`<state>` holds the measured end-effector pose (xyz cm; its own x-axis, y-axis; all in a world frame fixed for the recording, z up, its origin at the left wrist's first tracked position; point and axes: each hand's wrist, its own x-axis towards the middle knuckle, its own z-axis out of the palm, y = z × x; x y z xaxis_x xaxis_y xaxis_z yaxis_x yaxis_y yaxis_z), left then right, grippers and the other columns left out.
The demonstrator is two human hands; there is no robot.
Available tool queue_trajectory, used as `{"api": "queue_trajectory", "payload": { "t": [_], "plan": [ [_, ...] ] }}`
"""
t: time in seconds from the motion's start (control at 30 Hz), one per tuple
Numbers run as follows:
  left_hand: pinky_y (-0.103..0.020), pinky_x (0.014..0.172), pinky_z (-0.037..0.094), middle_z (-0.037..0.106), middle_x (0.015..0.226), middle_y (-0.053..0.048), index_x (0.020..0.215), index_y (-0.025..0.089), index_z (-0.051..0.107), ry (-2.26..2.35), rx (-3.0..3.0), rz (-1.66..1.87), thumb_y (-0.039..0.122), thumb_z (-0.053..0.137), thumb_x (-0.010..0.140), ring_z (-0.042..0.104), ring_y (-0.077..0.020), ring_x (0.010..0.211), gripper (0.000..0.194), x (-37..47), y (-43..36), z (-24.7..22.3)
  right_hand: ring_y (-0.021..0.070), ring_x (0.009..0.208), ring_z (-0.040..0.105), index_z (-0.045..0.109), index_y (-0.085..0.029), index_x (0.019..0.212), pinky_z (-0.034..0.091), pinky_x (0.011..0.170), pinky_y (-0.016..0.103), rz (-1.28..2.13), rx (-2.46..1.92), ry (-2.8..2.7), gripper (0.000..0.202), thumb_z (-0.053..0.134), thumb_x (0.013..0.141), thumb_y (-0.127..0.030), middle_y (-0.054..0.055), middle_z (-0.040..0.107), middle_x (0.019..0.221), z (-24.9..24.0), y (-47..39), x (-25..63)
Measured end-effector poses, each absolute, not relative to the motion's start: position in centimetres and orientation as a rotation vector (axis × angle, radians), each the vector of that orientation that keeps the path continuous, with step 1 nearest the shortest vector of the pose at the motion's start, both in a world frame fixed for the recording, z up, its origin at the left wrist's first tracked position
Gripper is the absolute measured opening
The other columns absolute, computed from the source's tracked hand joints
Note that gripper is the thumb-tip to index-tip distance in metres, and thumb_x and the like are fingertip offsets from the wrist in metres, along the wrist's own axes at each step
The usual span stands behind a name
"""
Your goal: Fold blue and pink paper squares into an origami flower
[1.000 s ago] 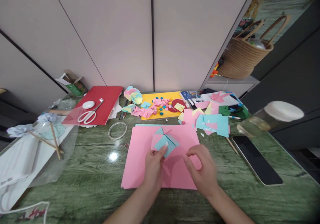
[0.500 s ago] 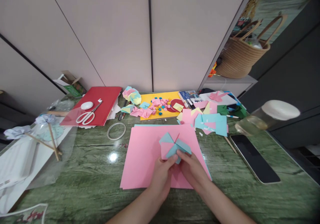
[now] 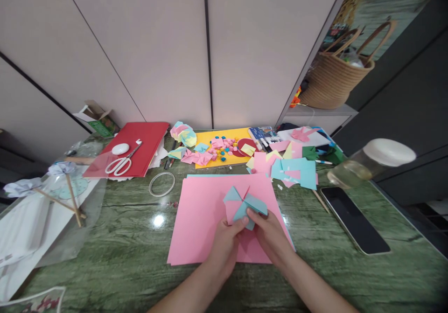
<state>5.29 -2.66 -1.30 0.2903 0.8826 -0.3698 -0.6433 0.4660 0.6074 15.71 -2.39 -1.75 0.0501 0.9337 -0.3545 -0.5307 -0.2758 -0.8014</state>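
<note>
Between my hands is a folded paper piece (image 3: pixel 234 209), pink and light blue, with creased flaps meeting near its middle. My left hand (image 3: pixel 229 238) pinches its lower edge, thumb on top. My right hand (image 3: pixel 266 226) grips the lower right part, its thumb pressing a blue flap. The fingers beneath the paper are mostly hidden. Both hands are over a stack of large pink sheets (image 3: pixel 196 224), with a blue edge showing under it.
Left of the stack lie a tape roll (image 3: pixel 161 184) and white scissors (image 3: pixel 121 164) on a red folder (image 3: pixel 149 138). Behind are small coloured balls on a yellow sheet (image 3: pixel 206 138). Cut paper (image 3: pixel 304 170), a phone (image 3: pixel 355 219) and a lidded bottle (image 3: pixel 367 163) are on the right.
The folded paper and both hands stay almost in the same place, with only a slight shift of the paper. The whole view has moved a little.
</note>
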Motion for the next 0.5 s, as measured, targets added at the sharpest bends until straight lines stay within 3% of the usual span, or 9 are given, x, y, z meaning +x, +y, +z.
{"api": "queue_trajectory", "payload": {
  "t": [0.23,0.5],
  "plan": [
    [-0.034,0.088,0.039,0.067,0.092,-0.011,0.089,0.01,0.067,0.742,0.384,1.036,0.018,0.067,0.067,0.058,-0.0203,0.088,0.024,5.2,-2.56,-1.41,0.0165,0.073,0.056,0.066,-0.016,0.08,0.041,0.075,0.032,1.525,-1.074,-0.629,0.02,0.069,0.066,-0.03,0.004,0.066,0.077,-2.01,-2.36,15.98],
    [-0.033,0.088,0.039,0.065,0.101,-0.011,0.097,0.012,0.064,0.715,0.379,1.013,0.02,0.063,0.071,0.056,-0.0216,0.095,0.027,4.91,-2.35,-1.15,0.0175,0.074,0.057,0.066,-0.015,0.08,0.042,0.073,0.031,1.551,-1.116,-0.666,0.022,0.068,0.066,-0.032,0.005,0.066,0.077,-1.76,-2.36,16.12]
  ]
}}
